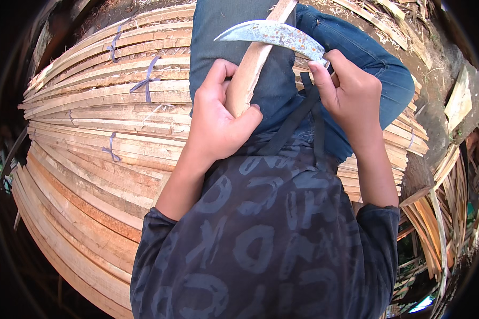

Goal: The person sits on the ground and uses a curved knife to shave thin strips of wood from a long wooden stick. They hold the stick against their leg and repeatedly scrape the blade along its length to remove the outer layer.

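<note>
Over the blue jeans (375,64), a curved blade (274,34) passes across a wooden strip (250,72)
Left hand (218,117) is curled round the strip's near end; right hand (352,90) is closed at the blade's base; if the strip twists, the blade could perhaps slip toward the left hand

Brown earthen ground (432,101) in daylight

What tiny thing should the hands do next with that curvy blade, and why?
Perhaps a short, light scrape: the right hand holds the curved blade across the wooden strip, whose edge looks rough. I'd stop well short of the left hand, because it grips the strip's near end.
</note>
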The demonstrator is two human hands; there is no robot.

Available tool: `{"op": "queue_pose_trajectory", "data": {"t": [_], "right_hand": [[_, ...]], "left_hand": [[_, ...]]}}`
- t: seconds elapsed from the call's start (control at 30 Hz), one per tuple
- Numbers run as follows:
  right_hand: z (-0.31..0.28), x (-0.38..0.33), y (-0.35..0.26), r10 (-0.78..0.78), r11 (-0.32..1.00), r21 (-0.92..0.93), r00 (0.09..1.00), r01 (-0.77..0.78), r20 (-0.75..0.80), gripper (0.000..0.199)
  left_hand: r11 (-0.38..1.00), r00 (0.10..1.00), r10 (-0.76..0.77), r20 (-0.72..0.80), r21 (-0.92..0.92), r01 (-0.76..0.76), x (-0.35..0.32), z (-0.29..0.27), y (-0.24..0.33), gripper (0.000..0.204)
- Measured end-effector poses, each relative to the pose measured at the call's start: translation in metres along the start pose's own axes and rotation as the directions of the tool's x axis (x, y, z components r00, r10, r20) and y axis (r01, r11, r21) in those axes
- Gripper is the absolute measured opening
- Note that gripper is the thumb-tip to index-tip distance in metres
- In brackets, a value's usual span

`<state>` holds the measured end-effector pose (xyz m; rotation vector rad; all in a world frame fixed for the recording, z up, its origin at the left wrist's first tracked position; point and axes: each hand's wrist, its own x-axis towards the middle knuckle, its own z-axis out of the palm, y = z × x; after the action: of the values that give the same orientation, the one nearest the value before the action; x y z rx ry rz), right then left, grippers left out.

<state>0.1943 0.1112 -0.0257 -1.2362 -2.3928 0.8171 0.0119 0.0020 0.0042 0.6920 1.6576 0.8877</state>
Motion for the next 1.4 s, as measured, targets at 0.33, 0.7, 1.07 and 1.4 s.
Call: {"op": "queue_pose_trajectory", "data": {"t": [0.33,0.7,1.07,1.4], "right_hand": [[-0.021,0.027,0.041,0.073,0.984,-0.151,0.984,-0.098,-0.162,0.03],[-0.016,0.021,0.038,0.112,0.984,-0.119,0.978,-0.134,-0.176,0.032],[0.012,-0.024,0.043,0.357,0.627,0.739,0.934,-0.246,0.008,0.03],[0.0,0.027,0.041,0.571,0.331,0.932,0.818,-0.149,-0.073,0.031]], "left_hand": [[0.997,0.998,-0.046,0.048,-0.056,0.049,0.004,-0.008,0.003,0.029],[0.973,0.978,0.175,-0.117,0.174,-0.153,-0.002,0.001,-0.007,0.032],[0.643,0.86,0.488,-0.147,0.727,-0.24,-0.021,-0.057,-0.038,0.054],[0.485,0.81,0.583,-0.062,0.827,-0.285,-0.032,-0.085,-0.074,0.062]]}}
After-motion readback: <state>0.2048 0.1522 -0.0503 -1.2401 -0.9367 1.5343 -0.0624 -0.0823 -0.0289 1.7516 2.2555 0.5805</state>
